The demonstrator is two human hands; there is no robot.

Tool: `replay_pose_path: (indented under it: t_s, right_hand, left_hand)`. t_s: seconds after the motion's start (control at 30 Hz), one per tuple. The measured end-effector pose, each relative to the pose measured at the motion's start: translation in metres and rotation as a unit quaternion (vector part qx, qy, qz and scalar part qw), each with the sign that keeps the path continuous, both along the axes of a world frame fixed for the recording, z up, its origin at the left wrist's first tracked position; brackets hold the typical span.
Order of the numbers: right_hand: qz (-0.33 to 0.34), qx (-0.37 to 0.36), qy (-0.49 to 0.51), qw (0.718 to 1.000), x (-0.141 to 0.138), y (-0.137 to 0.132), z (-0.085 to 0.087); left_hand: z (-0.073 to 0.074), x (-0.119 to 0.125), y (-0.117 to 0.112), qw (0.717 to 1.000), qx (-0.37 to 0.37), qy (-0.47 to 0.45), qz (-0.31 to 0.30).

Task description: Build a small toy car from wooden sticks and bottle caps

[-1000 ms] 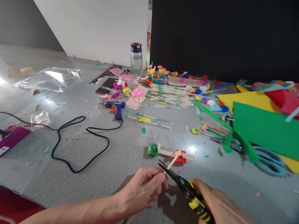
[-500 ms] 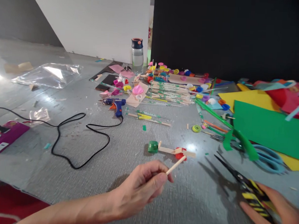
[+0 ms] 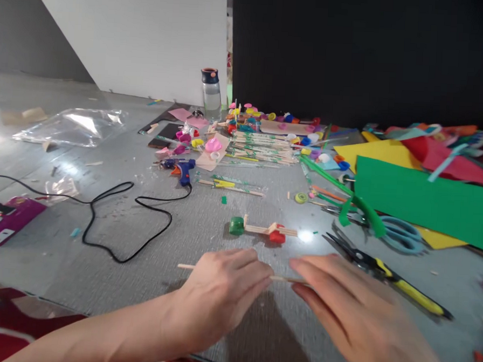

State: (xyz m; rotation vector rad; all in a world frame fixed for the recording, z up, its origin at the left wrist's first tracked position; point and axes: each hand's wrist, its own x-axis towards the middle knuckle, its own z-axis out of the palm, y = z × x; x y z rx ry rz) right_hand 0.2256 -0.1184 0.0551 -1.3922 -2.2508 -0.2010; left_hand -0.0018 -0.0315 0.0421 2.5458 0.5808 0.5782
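Note:
My left hand (image 3: 223, 288) is closed around a thin wooden stick (image 3: 186, 266), palm down, with the stick's ends poking out on both sides. My right hand (image 3: 352, 305) has thumb and fingers at the stick's right end, pinching it. Just beyond my hands lies a small build of joined wooden sticks (image 3: 259, 229), with a green bottle cap (image 3: 236, 225) at its left end and a red bottle cap (image 3: 278, 235) under its right part. The pliers-like cutters (image 3: 377, 266), with yellow and black handles, rest on the table right of my right hand.
A blue glue gun (image 3: 183, 171) with a black cord lies on the left, near a purple power strip (image 3: 14, 223). Wrapped chopsticks (image 3: 263, 147), bottle caps and a water bottle (image 3: 211, 95) stand farther back. Blue scissors (image 3: 400, 235) and green sheet (image 3: 422, 204) lie right.
My right hand has put the cutters down on the table and moved left to the stick's end. My left hand has turned palm down, and the stick now lies roughly level.

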Motion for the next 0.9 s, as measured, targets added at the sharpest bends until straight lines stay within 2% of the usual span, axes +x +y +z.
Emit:
replay_pose_path:
  t_s: [0.1,0.2,0.33,0.53,0.67,0.77,0.9]
  right_hand:
    - [0.04,-0.041,0.009,0.998,-0.022,0.008,0.005]
    - [0.042,-0.069,0.009,0.997,-0.023,0.01,-0.001]
    - [0.011,-0.107,0.012,0.994,-0.023,0.008,-0.009]
    - [-0.06,-0.112,0.017,0.992,-0.035,0.007,-0.026]
    - [-0.071,-0.144,0.029,0.987,-0.038,0.01,-0.038]
    - [-0.052,-0.18,0.052,0.981,-0.032,0.009,-0.035]
    - [-0.012,-0.229,0.134,0.964,-0.01,-0.003,-0.022]
  left_hand:
    - [0.001,0.001,-0.002,0.999,0.038,0.018,-0.004]
    - [0.0,0.001,-0.003,0.998,0.047,0.042,-0.016]
    - [-0.007,0.002,-0.002,0.995,0.036,0.094,-0.016]
    - [-0.022,0.012,-0.001,0.991,0.013,0.131,0.004]
    - [-0.028,0.014,-0.001,0.988,0.017,0.153,0.008]
    - [-0.019,0.005,0.006,0.987,0.023,0.158,-0.024]
    - [0.012,-0.016,0.03,0.993,-0.019,0.09,-0.08]
